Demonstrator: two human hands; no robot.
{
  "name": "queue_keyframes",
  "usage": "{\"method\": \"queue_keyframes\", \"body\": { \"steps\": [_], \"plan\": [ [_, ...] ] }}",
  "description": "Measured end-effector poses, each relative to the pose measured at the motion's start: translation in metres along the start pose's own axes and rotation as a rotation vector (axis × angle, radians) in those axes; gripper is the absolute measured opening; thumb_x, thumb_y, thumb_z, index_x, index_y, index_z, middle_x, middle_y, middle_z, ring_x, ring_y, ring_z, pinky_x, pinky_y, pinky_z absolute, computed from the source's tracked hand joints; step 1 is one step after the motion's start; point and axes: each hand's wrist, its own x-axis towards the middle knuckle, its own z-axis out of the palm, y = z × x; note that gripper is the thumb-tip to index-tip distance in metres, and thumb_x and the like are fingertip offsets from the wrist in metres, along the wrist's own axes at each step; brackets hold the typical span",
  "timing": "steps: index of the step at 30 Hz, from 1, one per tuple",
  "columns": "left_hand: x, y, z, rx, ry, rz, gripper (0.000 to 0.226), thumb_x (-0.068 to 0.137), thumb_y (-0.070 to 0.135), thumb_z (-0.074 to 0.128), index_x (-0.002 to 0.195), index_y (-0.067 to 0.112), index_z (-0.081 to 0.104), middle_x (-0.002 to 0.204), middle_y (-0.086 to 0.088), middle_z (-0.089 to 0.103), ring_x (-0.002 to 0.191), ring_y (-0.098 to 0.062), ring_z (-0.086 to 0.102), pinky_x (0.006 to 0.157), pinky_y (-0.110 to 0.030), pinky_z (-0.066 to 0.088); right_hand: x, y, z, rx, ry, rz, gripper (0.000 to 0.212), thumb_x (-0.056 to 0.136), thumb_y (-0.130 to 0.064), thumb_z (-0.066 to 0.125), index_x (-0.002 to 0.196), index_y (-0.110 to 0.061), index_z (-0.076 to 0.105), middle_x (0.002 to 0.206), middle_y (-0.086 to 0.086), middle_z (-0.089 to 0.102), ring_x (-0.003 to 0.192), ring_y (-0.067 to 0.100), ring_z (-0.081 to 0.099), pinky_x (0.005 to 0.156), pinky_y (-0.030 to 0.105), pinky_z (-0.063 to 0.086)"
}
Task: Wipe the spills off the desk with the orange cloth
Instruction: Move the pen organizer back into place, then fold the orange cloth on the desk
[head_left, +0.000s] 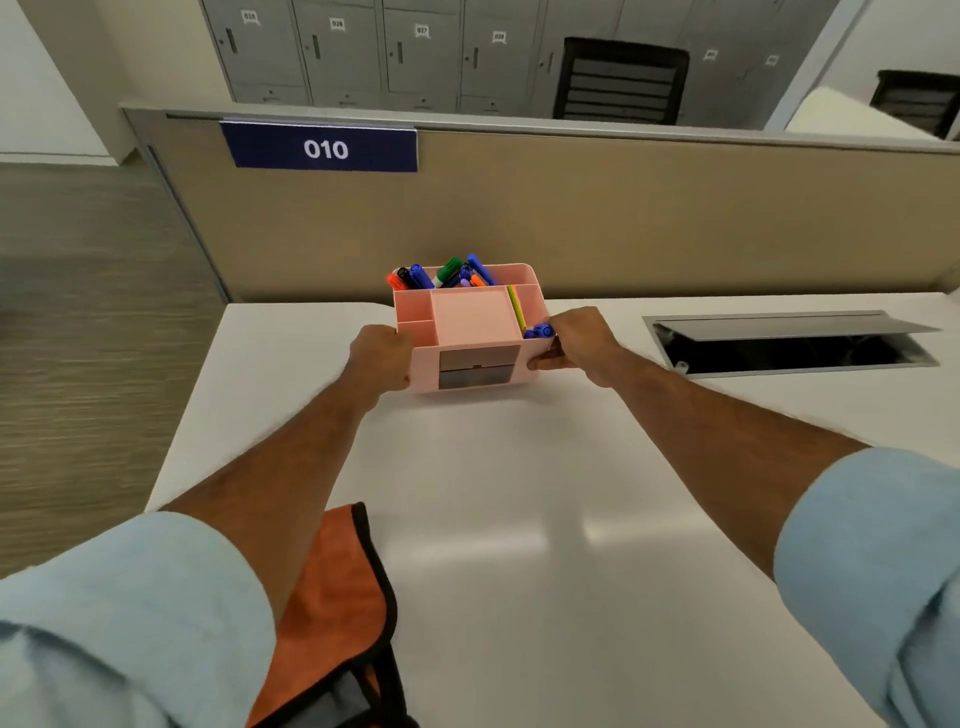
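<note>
The orange cloth (340, 587) with a black hem lies crumpled at the desk's near left edge, partly under my left forearm. Both arms reach far across the white desk (519, 519). My left hand (380, 358) grips the left side of a pink desk organizer (470, 317). My right hand (576, 340) grips its right side. The organizer holds several coloured markers at its back and has two grey drawers in front. I cannot make out any spill on the desk surface.
A tan partition (623, 218) with a blue "010" sign (324, 149) rises right behind the organizer. An open cable hatch (789, 345) is set in the desk at the right. The desk's left edge drops to the floor. Grey lockers stand beyond.
</note>
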Motion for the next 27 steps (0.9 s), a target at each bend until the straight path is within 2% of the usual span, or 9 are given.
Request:
{"method": "queue_keyframes", "body": {
  "steps": [2,4,8,12,15,18,20,24,27],
  "plan": [
    [0.002,0.005,0.011,0.047,0.023,-0.032,0.039,0.090,0.011,0.060,0.127,0.000,0.052,0.129,-0.022,0.059,0.110,-0.034,0.060,0.098,-0.045,0.051,0.003,0.008,-0.009,0.025,-0.003,0.006,0.013,0.097,-0.015,0.053,0.085,-0.014,0.054,0.087,0.010,0.069,0.076,0.030,0.073,0.069,0.034,0.062],
    [0.005,0.008,0.017,0.031,0.007,-0.055,0.039,0.093,0.012,0.055,0.131,0.004,0.050,0.133,-0.018,0.058,0.118,-0.037,0.057,0.099,-0.047,0.051,0.006,0.014,-0.014,0.042,-0.003,-0.004,0.014,0.098,-0.015,0.052,0.084,-0.014,0.054,0.090,0.012,0.069,0.073,0.028,0.073,0.067,0.034,0.062],
    [0.006,0.006,0.026,0.025,-0.028,-0.083,0.039,0.098,0.014,0.046,0.137,0.007,0.044,0.138,-0.017,0.054,0.124,-0.037,0.053,0.099,-0.048,0.051,0.008,0.017,-0.017,0.054,0.023,0.007,0.009,0.099,-0.019,0.050,0.102,-0.012,0.055,0.096,0.013,0.068,0.065,0.025,0.072,0.055,0.029,0.060],
    [0.001,-0.001,0.022,0.041,-0.072,-0.020,0.040,0.099,0.014,0.044,0.138,0.006,0.045,0.140,-0.019,0.052,0.127,-0.036,0.050,0.105,-0.048,0.046,-0.001,0.024,-0.019,0.114,-0.017,0.016,0.034,0.100,-0.038,0.046,0.125,-0.015,0.050,0.103,0.011,0.066,0.075,0.025,0.073,0.062,0.030,0.061],
    [-0.011,-0.020,0.001,0.125,-0.054,0.109,0.043,0.100,0.028,0.046,0.137,0.005,0.049,0.144,-0.016,0.050,0.130,-0.034,0.049,0.109,-0.049,0.041,-0.014,0.038,-0.023,0.082,0.135,0.061,0.042,0.098,-0.052,0.040,0.117,-0.015,0.050,0.110,0.007,0.062,0.079,0.025,0.071,0.071,0.034,0.059],
    [-0.033,-0.057,-0.044,0.219,-0.026,0.142,0.046,0.097,0.041,0.049,0.131,0.011,0.057,0.137,-0.011,0.057,0.125,-0.028,0.053,0.110,-0.048,0.039,-0.036,0.063,-0.011,-0.120,0.245,-0.077,0.037,0.098,-0.042,0.048,0.120,-0.013,0.055,0.121,0.004,0.063,0.085,0.022,0.067,0.074,0.031,0.054],
    [-0.045,-0.091,-0.078,0.352,-0.009,0.139,0.046,0.096,0.043,0.049,0.129,0.013,0.060,0.135,-0.009,0.060,0.123,-0.026,0.054,0.105,-0.038,0.040,-0.056,0.080,0.008,-0.179,0.171,-0.221,0.032,0.096,-0.032,0.055,0.121,-0.012,0.056,0.119,0.005,0.063,0.096,0.025,0.065,0.084,0.036,0.055],
    [-0.078,-0.145,-0.136,0.487,0.055,0.121,0.041,0.093,0.045,0.054,0.120,0.016,0.065,0.125,-0.002,0.066,0.109,-0.017,0.057,0.091,-0.030,0.038,-0.107,0.094,0.073,-0.252,-0.104,-0.371,0.023,0.089,-0.026,0.065,0.109,-0.015,0.063,0.092,-0.004,0.063,0.078,0.011,0.060,0.074,0.028,0.050],
    [-0.104,-0.170,-0.161,0.539,0.003,0.085,0.038,0.088,0.049,0.059,0.110,0.019,0.069,0.110,0.003,0.069,0.098,-0.012,0.059,0.084,-0.028,0.041,-0.144,0.101,0.122,-0.330,-0.340,-0.442,0.027,0.088,-0.028,0.067,0.112,-0.016,0.062,0.093,-0.003,0.065,0.077,0.006,0.057,0.075,0.025,0.047]
  ]
}}
